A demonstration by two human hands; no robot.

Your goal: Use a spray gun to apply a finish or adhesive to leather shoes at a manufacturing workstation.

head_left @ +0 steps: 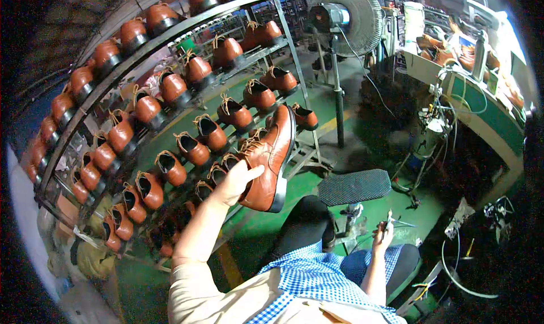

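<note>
Fingers of the left hand (233, 187) grip a brown shoe (268, 164) near its heel end: the thumb lies flat across the shoe's side, while the other fingers are hidden, so I cannot tell whether they are spread or pressed together. The shoe is up in front of the person's left side, toe raised and heel low, its dark sole (291, 148) facing right and its tan laces (253, 144) to the left. It overlaps part of the rack (287, 38) in the view.

The right hand (381, 242) is low, by the right knee, its fingers closed around a small, slim tool (389, 226); the hand is small and dim here, so the tool's kind is hard to make out.

Between the hands and farther forward stands a dark textured pad (354, 187) on a metal post. The rack to the left bears several slanting rows of brown shoes (173, 89), many of them laced. Beyond the pad a large fan (362, 21) stands on a pole over the green floor (249, 233). To the right, more shoes (435, 49) lie on a curved bench (510, 145), with hoses and metal gear (433, 128) beside it. A blue checked apron (317, 267) covers the lap.
</note>
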